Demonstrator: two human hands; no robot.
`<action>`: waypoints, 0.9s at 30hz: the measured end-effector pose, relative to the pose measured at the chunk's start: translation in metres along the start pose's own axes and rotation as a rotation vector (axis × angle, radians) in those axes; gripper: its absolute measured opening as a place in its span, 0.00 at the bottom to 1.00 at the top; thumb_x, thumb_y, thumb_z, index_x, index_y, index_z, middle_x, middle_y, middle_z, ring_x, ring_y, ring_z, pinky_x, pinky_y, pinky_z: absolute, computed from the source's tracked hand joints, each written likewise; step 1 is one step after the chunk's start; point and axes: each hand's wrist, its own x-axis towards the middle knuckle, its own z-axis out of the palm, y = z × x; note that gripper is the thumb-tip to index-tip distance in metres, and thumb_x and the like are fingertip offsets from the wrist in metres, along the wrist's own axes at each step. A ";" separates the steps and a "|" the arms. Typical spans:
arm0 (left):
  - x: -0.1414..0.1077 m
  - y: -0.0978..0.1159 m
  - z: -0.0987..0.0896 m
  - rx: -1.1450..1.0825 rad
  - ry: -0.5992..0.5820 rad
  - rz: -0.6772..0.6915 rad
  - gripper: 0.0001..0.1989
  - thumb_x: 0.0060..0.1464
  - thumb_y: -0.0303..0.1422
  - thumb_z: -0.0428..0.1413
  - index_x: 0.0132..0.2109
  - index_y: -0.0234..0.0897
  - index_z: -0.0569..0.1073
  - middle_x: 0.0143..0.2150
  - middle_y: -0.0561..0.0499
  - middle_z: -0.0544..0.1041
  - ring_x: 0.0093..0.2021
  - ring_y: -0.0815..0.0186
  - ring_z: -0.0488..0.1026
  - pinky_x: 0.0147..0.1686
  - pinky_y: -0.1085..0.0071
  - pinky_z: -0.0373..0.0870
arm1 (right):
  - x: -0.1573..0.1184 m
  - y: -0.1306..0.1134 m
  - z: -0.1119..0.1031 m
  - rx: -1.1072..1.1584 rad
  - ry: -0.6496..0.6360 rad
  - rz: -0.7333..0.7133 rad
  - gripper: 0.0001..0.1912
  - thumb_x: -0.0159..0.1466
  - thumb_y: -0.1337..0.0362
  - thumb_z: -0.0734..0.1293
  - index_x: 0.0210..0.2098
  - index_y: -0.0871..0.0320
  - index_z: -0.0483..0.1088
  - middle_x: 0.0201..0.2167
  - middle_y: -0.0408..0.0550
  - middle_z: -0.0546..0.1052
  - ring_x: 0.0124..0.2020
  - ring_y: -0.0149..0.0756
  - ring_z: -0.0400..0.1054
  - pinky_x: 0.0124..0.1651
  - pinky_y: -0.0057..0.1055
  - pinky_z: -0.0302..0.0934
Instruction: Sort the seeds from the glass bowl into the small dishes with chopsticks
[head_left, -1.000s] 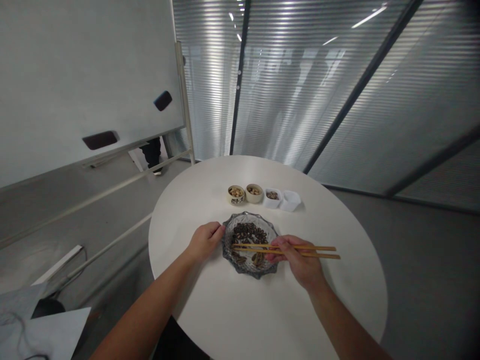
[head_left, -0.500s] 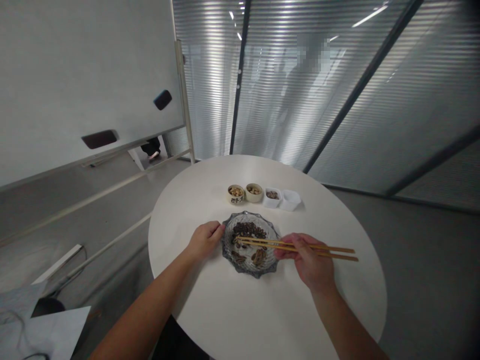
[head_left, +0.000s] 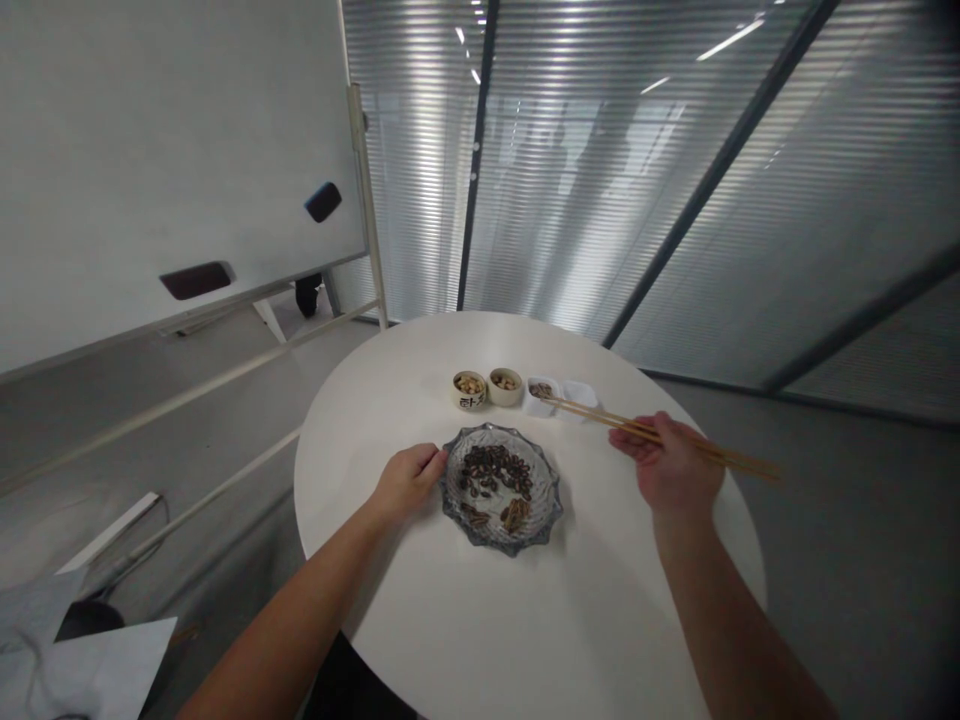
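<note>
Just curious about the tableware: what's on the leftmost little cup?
The cup shows black characters on cream; head view.

Whiteboard beside slatted glass wall

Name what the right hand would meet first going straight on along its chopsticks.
Probably the white dish nearest it, which the chopsticks in the right hand seem to overhang; depth is unclear.

Bare left hand and bare right hand: slender tapering fingers and smooth backs; nails too small to make out. Bare left forearm and bare right forearm: long, rounded, narrowing toward the wrists, and uncovered as far as the lower edge of the view. Dark fabric at the near edge: the garment type cannot be told.
</note>
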 end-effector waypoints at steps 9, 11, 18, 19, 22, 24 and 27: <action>0.000 0.002 -0.002 0.004 -0.001 0.017 0.23 0.66 0.47 0.44 0.27 0.38 0.65 0.26 0.53 0.67 0.29 0.68 0.63 0.31 0.70 0.56 | 0.038 0.029 0.003 -0.079 0.097 0.023 0.17 0.53 0.56 0.79 0.26 0.62 0.73 0.19 0.45 0.79 0.16 0.38 0.75 0.22 0.33 0.76; -0.001 0.003 -0.003 -0.003 -0.006 0.016 0.23 0.66 0.47 0.44 0.27 0.38 0.65 0.26 0.53 0.67 0.29 0.67 0.63 0.31 0.70 0.56 | 0.037 0.031 0.003 -0.067 0.098 0.031 0.17 0.52 0.55 0.79 0.27 0.62 0.74 0.19 0.44 0.79 0.16 0.38 0.76 0.22 0.34 0.76; -0.002 0.006 -0.003 -0.007 -0.005 -0.007 0.22 0.65 0.46 0.45 0.27 0.38 0.65 0.26 0.53 0.67 0.29 0.68 0.63 0.31 0.71 0.57 | 0.020 0.025 -0.004 0.015 -0.006 0.030 0.21 0.53 0.49 0.78 0.28 0.62 0.75 0.19 0.46 0.79 0.17 0.39 0.76 0.23 0.35 0.76; -0.002 0.006 -0.003 -0.007 -0.006 -0.007 0.22 0.65 0.46 0.45 0.27 0.38 0.65 0.26 0.53 0.67 0.29 0.68 0.63 0.31 0.71 0.57 | 0.016 0.024 -0.005 0.031 -0.031 0.043 0.21 0.53 0.49 0.78 0.28 0.62 0.76 0.19 0.46 0.79 0.17 0.39 0.76 0.23 0.35 0.76; -0.002 0.005 -0.003 -0.005 -0.005 -0.004 0.22 0.66 0.46 0.44 0.27 0.38 0.64 0.26 0.54 0.67 0.29 0.68 0.63 0.31 0.71 0.57 | 0.004 0.025 -0.007 0.081 -0.107 0.128 0.20 0.55 0.49 0.78 0.28 0.62 0.77 0.19 0.47 0.79 0.18 0.38 0.76 0.24 0.35 0.75; -0.002 0.005 -0.003 0.000 0.000 -0.007 0.22 0.65 0.47 0.45 0.27 0.38 0.65 0.25 0.54 0.66 0.29 0.68 0.63 0.31 0.71 0.57 | -0.002 0.026 -0.007 0.106 -0.159 0.198 0.19 0.57 0.50 0.77 0.29 0.61 0.77 0.21 0.47 0.80 0.19 0.38 0.76 0.24 0.34 0.74; -0.003 0.004 -0.004 0.009 -0.014 -0.007 0.20 0.63 0.46 0.47 0.28 0.37 0.67 0.26 0.54 0.67 0.29 0.68 0.63 0.30 0.71 0.56 | -0.008 0.025 -0.006 0.129 -0.233 0.276 0.19 0.59 0.48 0.75 0.28 0.59 0.77 0.22 0.47 0.80 0.19 0.36 0.75 0.23 0.32 0.73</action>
